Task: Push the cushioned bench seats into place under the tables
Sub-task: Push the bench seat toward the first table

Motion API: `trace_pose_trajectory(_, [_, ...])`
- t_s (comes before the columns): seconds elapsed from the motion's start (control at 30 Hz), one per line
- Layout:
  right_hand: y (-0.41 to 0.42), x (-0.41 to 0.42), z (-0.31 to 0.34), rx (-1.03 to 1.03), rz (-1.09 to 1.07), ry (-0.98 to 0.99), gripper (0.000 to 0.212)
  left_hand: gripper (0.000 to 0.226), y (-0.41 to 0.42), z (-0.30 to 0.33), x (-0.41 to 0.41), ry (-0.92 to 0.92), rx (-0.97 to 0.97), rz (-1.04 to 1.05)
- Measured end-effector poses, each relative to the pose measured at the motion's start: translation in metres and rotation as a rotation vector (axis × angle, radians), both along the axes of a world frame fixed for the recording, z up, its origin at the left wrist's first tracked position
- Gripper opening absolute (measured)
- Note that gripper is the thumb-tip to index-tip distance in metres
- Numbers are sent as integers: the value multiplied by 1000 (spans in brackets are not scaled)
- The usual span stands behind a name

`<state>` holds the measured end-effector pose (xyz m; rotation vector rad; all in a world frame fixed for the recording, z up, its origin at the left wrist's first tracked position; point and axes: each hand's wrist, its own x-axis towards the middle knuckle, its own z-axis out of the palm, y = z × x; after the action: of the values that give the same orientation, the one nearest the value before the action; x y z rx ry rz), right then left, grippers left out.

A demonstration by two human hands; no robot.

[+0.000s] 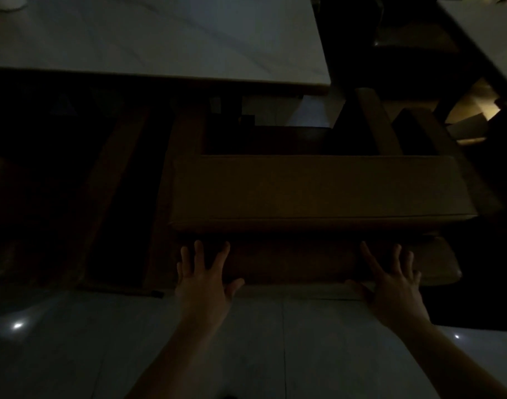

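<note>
in the dim room both hands, left hand (204, 279) and right hand (392, 279), press flat with fingers spread against the near side of the cushioned bench seat (318, 191), which sits on the floor just short of the pale tabletop (160, 38).

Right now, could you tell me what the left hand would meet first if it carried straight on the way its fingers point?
Probably the cushioned bench seat: the left hand is already against its near side, though the dim picture leaves depth uncertain.

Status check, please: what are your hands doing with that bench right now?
Left hand and right hand open, flat against bench seat front. Seat short of table. Too dark to see obstructions.
</note>
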<state>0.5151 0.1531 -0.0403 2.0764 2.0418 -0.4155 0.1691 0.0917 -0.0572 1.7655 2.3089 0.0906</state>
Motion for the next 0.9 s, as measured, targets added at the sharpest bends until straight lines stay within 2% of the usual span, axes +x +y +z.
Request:
trace_pose_trajectory(0.33, [8, 0, -1, -66, 21, -77, 90, 76, 5, -1, 0, -8, -26, 8])
trace_pose_trajectory(0.47, [14, 3, 4, -151, 27, -81, 87, 79, 6, 9, -3, -29, -121, -14])
trace_pose_trajectory(0.67, [-2, -1, 31, -236, 54, -57, 85, 89, 0, 29, -15, -95, -267, -96])
trace_pose_trajectory(0.77, [-29, -6, 49, -210, 58, -13, 93, 89, -9, 41, -20, -98, -257, -118])
trace_pose_trajectory(0.9, [-50, -3, 86, -176, -2, 15, 89, 90, -19, 70, 2, -95, -235, -177])
